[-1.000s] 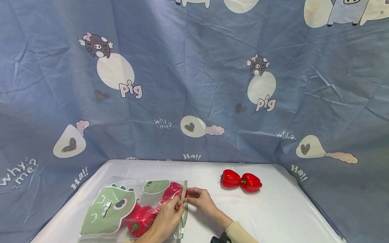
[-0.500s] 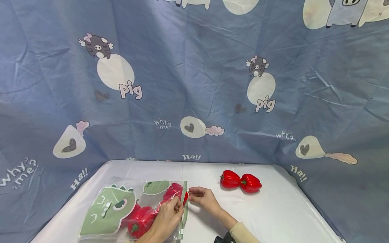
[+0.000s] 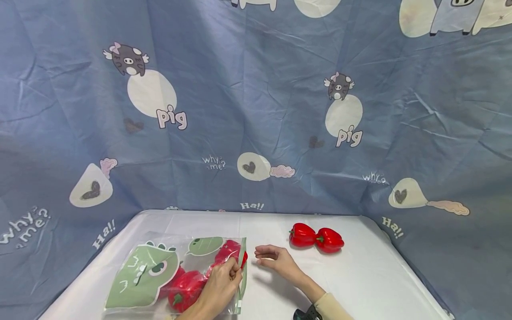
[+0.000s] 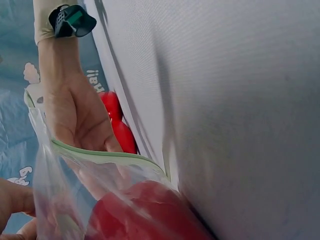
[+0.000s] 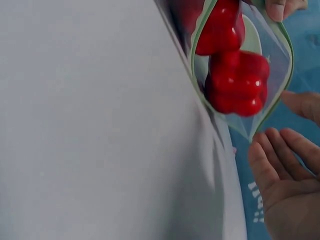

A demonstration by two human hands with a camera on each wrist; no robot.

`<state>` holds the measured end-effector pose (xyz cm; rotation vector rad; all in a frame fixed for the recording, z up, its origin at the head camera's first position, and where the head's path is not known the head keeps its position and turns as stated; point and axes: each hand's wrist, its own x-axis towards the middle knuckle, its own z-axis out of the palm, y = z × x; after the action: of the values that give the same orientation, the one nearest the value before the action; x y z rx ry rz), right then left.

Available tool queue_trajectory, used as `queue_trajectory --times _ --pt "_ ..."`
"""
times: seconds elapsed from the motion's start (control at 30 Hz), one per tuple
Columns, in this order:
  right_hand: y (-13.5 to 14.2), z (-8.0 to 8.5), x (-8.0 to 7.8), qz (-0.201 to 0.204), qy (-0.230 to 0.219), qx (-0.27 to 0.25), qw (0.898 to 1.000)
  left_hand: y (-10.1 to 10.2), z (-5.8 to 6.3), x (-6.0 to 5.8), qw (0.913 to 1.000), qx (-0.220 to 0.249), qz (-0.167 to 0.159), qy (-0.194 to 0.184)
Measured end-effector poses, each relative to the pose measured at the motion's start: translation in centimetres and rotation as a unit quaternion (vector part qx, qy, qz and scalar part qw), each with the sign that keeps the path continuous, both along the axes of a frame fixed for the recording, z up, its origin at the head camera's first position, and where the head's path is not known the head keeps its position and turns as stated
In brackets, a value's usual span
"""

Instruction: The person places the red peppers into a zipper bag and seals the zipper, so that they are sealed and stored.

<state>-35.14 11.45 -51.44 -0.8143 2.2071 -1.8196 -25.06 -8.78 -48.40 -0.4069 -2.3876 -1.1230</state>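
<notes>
Your right hand just pulled back from the bag — a second ago its fingers were up at the mouth, and now they're loose with nothing in them. The mouth pepper sits just inside the opening with neither hand on it, so I'd read that one as pretty much settled and your right hand as free. Your left hand is pinching the bag's edge. Another pepper shows through the plastic — and two loose peppers lie on the worktop, not bagged yet.
</notes>
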Motion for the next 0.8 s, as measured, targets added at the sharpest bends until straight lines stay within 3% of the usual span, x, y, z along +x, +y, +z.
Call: queue_trajectory --times 0.4,0.8 --pt "4.2 -0.3 0.0 0.017 -0.037 0.013 0.999 0.0 0.1 0.0 1.0 0.002 0.001 -0.001" --pt "8.0 0.4 -0.2 -0.029 -0.036 -0.009 0.999 0.0 0.0 0.0 1.0 0.002 0.005 -0.007"
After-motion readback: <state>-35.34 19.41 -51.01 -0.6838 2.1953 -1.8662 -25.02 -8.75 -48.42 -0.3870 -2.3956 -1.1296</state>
